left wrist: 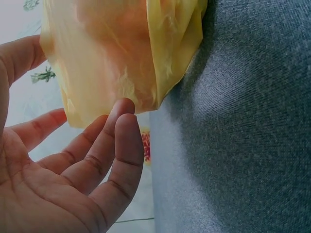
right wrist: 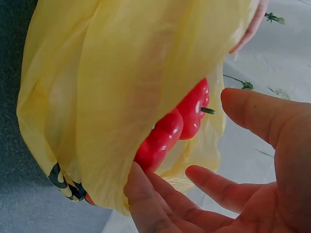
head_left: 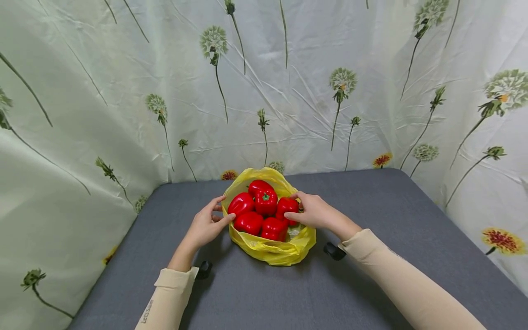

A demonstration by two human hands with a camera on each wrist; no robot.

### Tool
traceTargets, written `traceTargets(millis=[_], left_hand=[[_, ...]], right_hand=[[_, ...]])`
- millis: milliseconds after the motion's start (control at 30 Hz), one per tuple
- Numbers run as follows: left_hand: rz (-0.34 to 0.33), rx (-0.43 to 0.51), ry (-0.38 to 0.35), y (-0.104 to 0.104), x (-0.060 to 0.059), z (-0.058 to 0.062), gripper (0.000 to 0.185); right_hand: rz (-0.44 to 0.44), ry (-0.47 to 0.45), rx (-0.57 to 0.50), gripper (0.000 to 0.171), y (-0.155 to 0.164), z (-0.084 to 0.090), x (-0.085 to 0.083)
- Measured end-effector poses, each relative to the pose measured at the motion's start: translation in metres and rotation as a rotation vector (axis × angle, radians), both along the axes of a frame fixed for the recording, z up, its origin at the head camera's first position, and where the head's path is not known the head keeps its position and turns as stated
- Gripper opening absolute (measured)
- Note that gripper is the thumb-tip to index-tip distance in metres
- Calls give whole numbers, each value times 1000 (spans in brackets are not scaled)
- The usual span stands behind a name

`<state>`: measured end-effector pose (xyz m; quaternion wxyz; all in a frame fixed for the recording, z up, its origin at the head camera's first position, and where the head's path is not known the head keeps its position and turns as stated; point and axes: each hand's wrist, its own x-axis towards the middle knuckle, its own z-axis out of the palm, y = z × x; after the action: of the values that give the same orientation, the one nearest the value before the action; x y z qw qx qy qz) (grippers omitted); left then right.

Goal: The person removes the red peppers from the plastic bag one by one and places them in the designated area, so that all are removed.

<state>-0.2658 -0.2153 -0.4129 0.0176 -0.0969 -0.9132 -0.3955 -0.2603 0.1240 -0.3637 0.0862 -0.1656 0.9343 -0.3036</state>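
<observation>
A yellow plastic bag (head_left: 268, 254) stands with its mouth spread wide on the grey table, holding several shiny red bell peppers (head_left: 249, 223). At the bag's left rim is my left hand (head_left: 208, 224), its thumb and index tips at the edge and its other fingers loosely bent outside. In the left wrist view, the thin yellow plastic (left wrist: 112, 58) lies just beyond these fingers. My right hand (head_left: 317, 211) reaches over the right rim, its thumb overlapping the rightmost bell pepper (head_left: 287, 206). The right wrist view shows its thumb and fingers (right wrist: 209, 189) spread apart.
The grey cloth-covered table (head_left: 371, 206) spreads out around the bag. Behind and along both sides hangs a pale curtain (head_left: 288, 101) with printed dandelions. A black wrist strap (head_left: 334, 251) sits below the right forearm, and another black strap (head_left: 204, 269) is at the left wrist.
</observation>
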Motion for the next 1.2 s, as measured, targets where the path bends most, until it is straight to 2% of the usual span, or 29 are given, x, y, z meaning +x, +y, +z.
traceTargets(millis=[533,933,1200], left_hand=[[13,-24,-4,0,-2,-3,69],[28,-2,-2,3,0,-7,74],[53,-9,12,3,9,-11,75]], right_hand=[[-43,-85,83,71,-3,-8,-23],[-58,-180,48,80,1,-14,-32],[-41,-163,20,83,-2,-19,-35]])
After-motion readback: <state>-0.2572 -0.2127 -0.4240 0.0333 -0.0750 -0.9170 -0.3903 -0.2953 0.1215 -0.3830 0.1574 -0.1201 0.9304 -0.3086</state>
